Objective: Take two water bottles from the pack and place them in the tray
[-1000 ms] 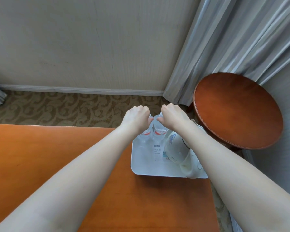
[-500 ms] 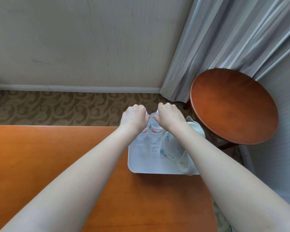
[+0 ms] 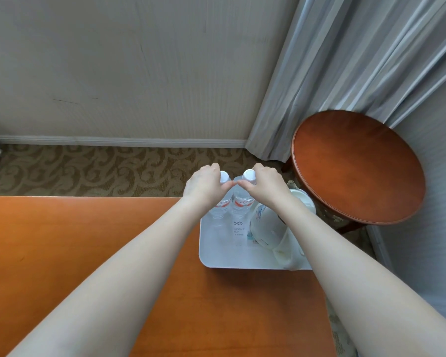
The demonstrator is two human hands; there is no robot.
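Two clear water bottles with white caps and red-and-white labels stand upright side by side at the far left of the white tray [image 3: 224, 261]. My left hand [image 3: 204, 185] grips the neck of the left bottle [image 3: 220, 208], just under its cap. My right hand [image 3: 264, 185] grips the neck of the right bottle [image 3: 241, 206] the same way. The thumbs of both hands nearly touch between the bottles. The bottle bases appear to rest on the tray floor. No pack is in view.
A white electric kettle [image 3: 267, 229] stands in the tray to the right of the bottles, under my right forearm. The tray sits at the far right of an orange wooden table [image 3: 88, 240]. A round brown side table [image 3: 358, 166] and grey curtains [image 3: 358, 60] are beyond.
Both hands have loosened from over the caps to the necks, so the two white caps now show. The bottles stand a little lower in the tray.
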